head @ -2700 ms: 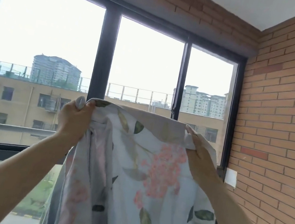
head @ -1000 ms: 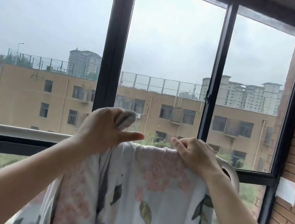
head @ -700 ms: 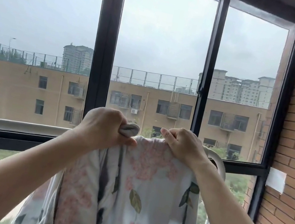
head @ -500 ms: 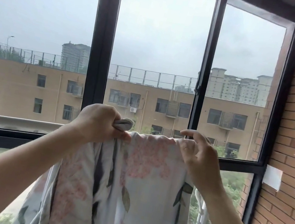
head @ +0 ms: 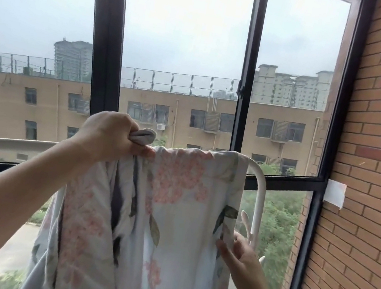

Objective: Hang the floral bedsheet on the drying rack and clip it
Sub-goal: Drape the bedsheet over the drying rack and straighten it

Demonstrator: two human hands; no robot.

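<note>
The floral bedsheet [head: 179, 218], white with pink flowers and green leaves, hangs over the top bar of the white drying rack [head: 259, 189], whose curved right end shows beside the cloth. My left hand [head: 109, 135] grips a bunched corner of the sheet at the top left, level with the bar. My right hand [head: 236, 252] is lower down at the sheet's right edge, pinching the hem. White pegs or hooks [head: 245, 224] stick out on the rack's upright just above my right hand. The rest of the rack is hidden behind the sheet.
A large black-framed window [head: 247, 78] stands right behind the rack. A brick wall [head: 377, 177] closes off the right side, with a white square patch [head: 334, 196] on it. A grey rail [head: 6, 143] runs along the window at the left.
My right hand has left the top of the sheet and dropped to its right edge, low beside the rack's upright. My left hand still holds the bunched corner at the top.
</note>
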